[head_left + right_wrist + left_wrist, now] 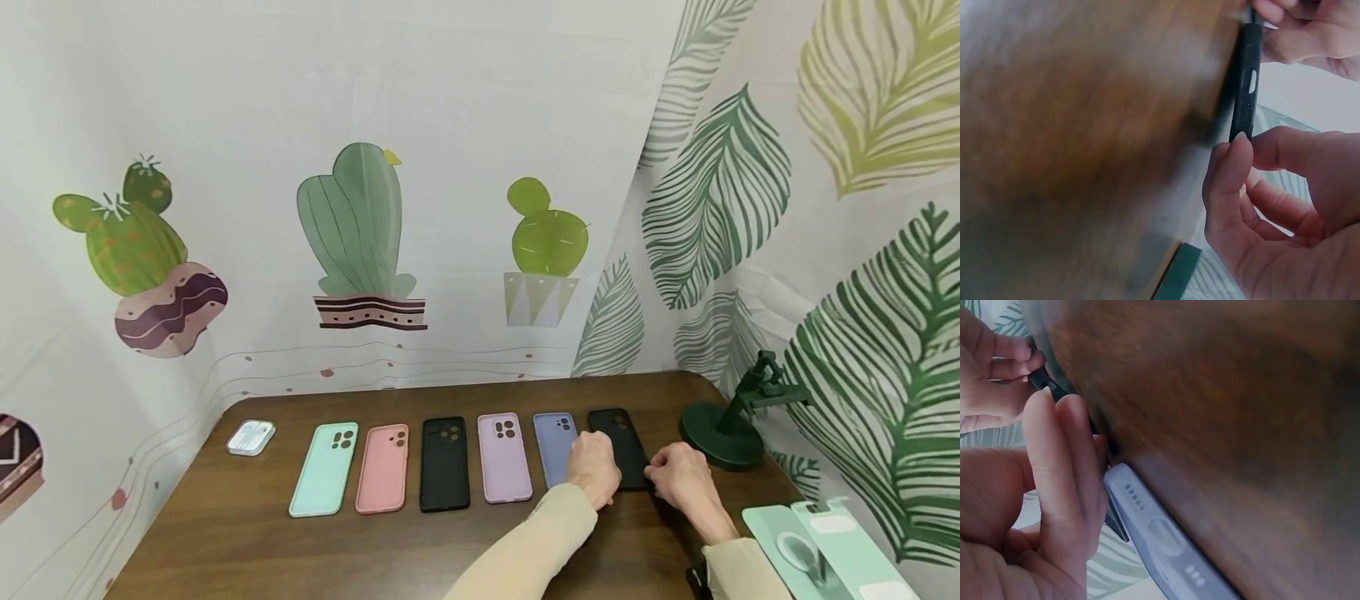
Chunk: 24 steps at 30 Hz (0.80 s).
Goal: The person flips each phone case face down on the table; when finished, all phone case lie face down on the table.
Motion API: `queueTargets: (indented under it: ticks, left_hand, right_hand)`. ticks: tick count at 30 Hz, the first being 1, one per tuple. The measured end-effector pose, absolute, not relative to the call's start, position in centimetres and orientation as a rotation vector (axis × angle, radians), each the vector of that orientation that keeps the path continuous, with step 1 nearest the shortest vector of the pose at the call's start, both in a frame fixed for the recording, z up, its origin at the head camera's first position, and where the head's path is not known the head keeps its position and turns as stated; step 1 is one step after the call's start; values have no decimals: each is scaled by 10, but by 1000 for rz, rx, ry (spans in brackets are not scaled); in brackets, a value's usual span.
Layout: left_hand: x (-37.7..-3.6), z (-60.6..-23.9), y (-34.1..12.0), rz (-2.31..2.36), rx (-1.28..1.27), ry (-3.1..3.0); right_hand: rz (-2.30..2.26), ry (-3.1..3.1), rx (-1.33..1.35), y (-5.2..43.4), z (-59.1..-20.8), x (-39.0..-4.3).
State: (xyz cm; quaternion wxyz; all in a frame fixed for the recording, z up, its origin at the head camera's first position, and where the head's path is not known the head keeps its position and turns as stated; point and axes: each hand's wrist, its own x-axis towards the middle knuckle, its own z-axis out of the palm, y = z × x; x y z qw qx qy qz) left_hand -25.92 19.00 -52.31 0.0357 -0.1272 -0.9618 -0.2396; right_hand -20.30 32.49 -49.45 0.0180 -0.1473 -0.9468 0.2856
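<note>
At the right end of a row of phone cases lies a black phone case (621, 437), camera cutouts at its far end. My right hand (684, 477) pinches its near right corner between thumb and fingers; the right wrist view shows this grip on the case's edge (1247, 87), which has a port slot. On the opposite side, my left hand (594, 468) pinches the near left corner, its fingers (1285, 44) at the case's other end. The left hand partly covers a blue phone case (553, 443), whose port edge (1166, 537) shows close beside it in the left wrist view.
Leftward along the table (375, 558) lie a lilac case (505, 458), another black case (445, 471), a pink case (383, 475), a mint case (322, 475) and a small white box (251, 437). On the right stand a dark green stand (723, 433) and a mint folding holder (832, 546).
</note>
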Motion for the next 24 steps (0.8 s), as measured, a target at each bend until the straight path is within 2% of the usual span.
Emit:
queueTargets:
  ticks: [3, 9, 19, 24]
  left_hand:
    - [-247, -502, 183, -733, -410, -2981]
    - [-246, -501, 183, -952, -407, -3027]
    - [-241, -490, 182, -2020, -206, -2852]
    - [-240, -482, 180, -2238, -117, -2798]
  right_hand:
    - [883, -2911, -447, 324, -491, -200]
    - [894, -2889, -512, 323, -476, -198]
    - [927, -2824, -508, 318, -457, -191]
    - [932, -2828, -431, 315, -455, -188]
